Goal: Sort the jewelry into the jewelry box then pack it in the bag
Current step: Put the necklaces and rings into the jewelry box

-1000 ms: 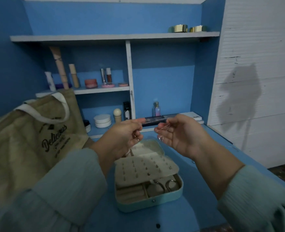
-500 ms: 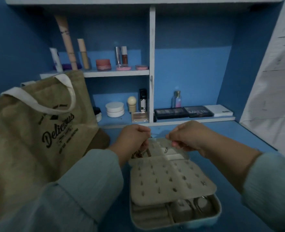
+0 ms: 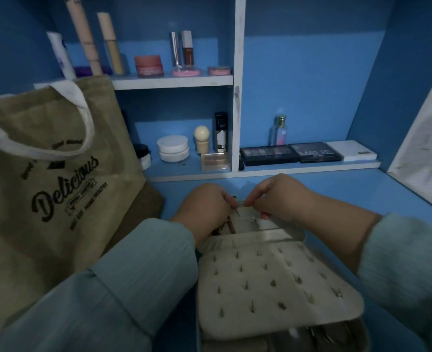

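The open jewelry box (image 3: pixel 265 288) lies on the blue desk in front of me, its cream earring panel folded over the lower tray. Both hands are over the box's far end, at the raised lid. My left hand (image 3: pixel 204 209) and my right hand (image 3: pixel 276 199) each pinch an end of a thin chain (image 3: pixel 240 207) stretched between them. More small jewelry (image 3: pixel 254 221) lies inside the lid below the chain; details are too dim to tell. The tan tote bag (image 3: pixel 47 189) printed "Delicious" stands at the left, beside my left sleeve.
Blue shelves stand behind the desk. On them are pink jars (image 3: pixel 149 66), tubes, a white jar (image 3: pixel 173 148), a small bottle (image 3: pixel 281 130), dark palettes (image 3: pixel 291 153) and a white box (image 3: pixel 351 149). A white panel (image 3: pixel 423 138) borders the right side.
Both hands came down from chest height to the far end of the box, still holding the chain. The view tilted down and moved closer to the box.
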`<state>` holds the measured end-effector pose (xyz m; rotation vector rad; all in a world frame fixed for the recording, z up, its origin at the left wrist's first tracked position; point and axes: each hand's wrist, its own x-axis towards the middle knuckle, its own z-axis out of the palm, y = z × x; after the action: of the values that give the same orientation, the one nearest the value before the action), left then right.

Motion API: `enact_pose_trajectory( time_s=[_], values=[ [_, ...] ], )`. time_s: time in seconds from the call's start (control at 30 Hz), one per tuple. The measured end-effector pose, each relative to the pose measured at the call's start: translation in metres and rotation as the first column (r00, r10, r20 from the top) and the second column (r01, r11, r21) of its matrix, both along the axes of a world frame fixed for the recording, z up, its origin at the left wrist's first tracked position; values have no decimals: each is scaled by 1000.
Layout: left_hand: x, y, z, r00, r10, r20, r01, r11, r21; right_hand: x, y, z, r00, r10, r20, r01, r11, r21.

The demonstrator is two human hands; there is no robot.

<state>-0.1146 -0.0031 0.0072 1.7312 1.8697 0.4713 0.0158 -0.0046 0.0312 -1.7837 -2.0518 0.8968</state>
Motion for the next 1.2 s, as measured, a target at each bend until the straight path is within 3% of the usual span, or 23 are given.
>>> enact_pose_trajectory(
  time_s=[0.23, 0.43, 0.57, 0.8, 0.9, 1.03, 1.2],
  values=[
    [-1, 10, 0, 994, 12, -110, -21, 997, -74, -3, 10, -9, 998, 53, 41, -53, 999, -9],
    [-4, 11, 0, 994, -5, -113, -3, 998, -68, -13, 15, 2, 949, 98, 300, -44, 983, -180],
    [-6, 10, -1, 993, -3, -118, -2, 999, -47, -10, 16, 4, 979, 28, 200, 22, 969, -247],
    [-4, 8, 1, 982, -33, -187, 19, 997, -74, -7, 15, 5, 983, 59, 176, 5, 939, -344],
    [-4, 2, 5, 975, -82, -205, 62, 993, -103, -3, 13, 3, 975, 94, 202, -29, 953, -300],
    [-1, -7, 9, 964, -145, -224, 128, 988, -89, 4, 4, -2, 991, 112, 68, -104, 989, -104],
    [0, -15, 14, 945, -217, -245, 206, 976, -70, 13, -6, -2, 996, 81, 32, -81, 997, -15]
  ],
)
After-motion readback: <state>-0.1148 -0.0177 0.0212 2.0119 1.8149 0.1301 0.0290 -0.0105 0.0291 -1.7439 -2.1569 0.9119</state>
